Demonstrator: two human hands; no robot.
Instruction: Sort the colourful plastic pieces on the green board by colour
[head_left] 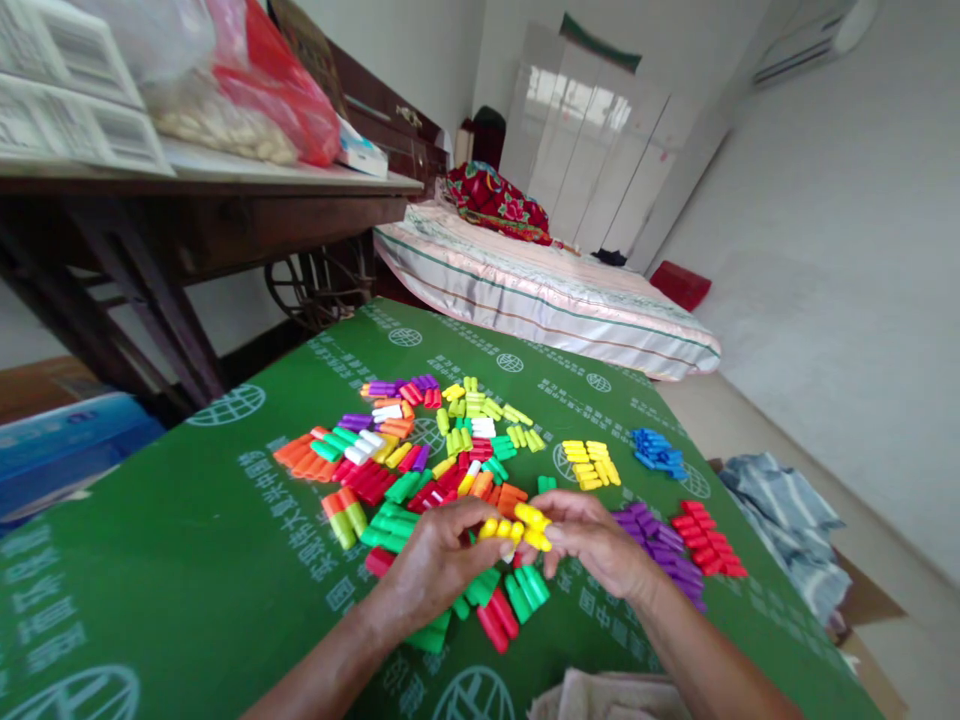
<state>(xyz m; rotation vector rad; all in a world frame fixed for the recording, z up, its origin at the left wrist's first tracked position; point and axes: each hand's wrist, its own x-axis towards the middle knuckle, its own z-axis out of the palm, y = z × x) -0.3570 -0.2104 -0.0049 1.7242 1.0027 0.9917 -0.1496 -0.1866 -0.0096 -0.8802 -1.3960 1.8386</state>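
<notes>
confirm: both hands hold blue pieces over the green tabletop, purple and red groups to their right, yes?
Not blue: the head view shows the left hand and right hand holding yellow pieces over the green tabletop, with the purple group and red group to their right.

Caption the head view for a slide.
Left hand and right hand hold yellow pieces above a green surface scattered with colourful pieces, some grouped by colour.

some pieces [532,517] are yellow, the board [187,560] green with pale globe prints [510,363].
</notes>
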